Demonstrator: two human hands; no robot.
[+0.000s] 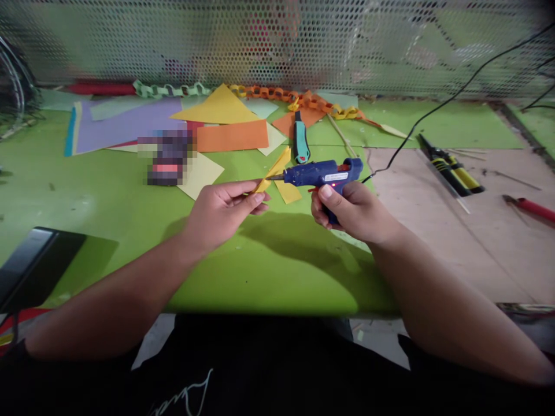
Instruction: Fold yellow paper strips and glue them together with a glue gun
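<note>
A yellow paper strip [280, 163] is pinched between the thumb and fingers of my left hand [229, 208], its far end pointing up and to the right. My right hand [349, 211] is wrapped round the handle of a blue hot glue gun [314, 172]. The gun points left, and its metal nozzle meets the strip just past my left fingertips; whether glue is coming out is too small to tell. Under the nozzle another yellow strip [289, 192] lies on the green tabletop [260, 271]. Behind the gun lies a teal and black utility knife [300, 138].
A paper chain [269, 92] runs along the back beside a perforated metal screen [260, 46]. Coloured sheets, including an orange piece [233, 136], lie at mid-left. Yellow-black pliers [453, 167] and a red-handled tool [535, 209] lie right. The gun's black cord [416, 124] rises rightward. A dark device [41, 263] sits left.
</note>
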